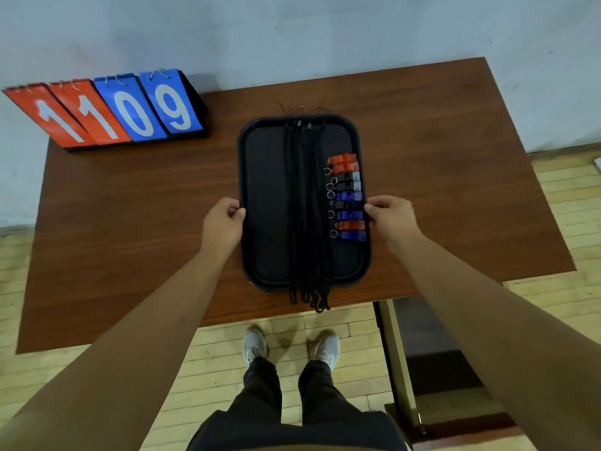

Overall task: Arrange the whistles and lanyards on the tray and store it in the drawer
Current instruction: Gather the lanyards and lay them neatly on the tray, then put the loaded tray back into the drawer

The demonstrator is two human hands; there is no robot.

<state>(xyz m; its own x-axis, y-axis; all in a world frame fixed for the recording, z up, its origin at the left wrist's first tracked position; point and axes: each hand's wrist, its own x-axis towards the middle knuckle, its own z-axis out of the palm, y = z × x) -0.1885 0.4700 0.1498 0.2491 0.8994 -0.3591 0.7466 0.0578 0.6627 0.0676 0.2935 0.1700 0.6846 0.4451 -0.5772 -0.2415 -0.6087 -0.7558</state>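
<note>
Head view looks straight down past the person's dark trousers point(260, 395) and pale shoes point(255, 346) on a wooden plank floor point(325, 323), with both bare arms reaching forward over a brown table point(130, 222). Between the two hands sits a black tray point(263, 206), long side running away from the person. The left hand point(224, 222) is curled around the tray's left rim, fingers wrapped over the edge. The right hand point(392, 216) grips the right rim opposite it in the same way, fingertips touching the edge just beside the whistles. Whether the tray rests on the table or is slightly raised cannot be told. A bundle of black lanyards point(305, 206) lies down the middle of the tray, between the hands, its ends hanging over the near rim and poking past the far rim. Close to the right hand, a column of whistles point(349, 196) in red, black and blue lies side by side along the tray's right edge, small metal rings pointing toward the lanyards. Beyond the left hand, at the far left table corner, stands a flip scoreboard point(107, 109) reading 1 1 0 9 against a pale wall point(292, 34).
</note>
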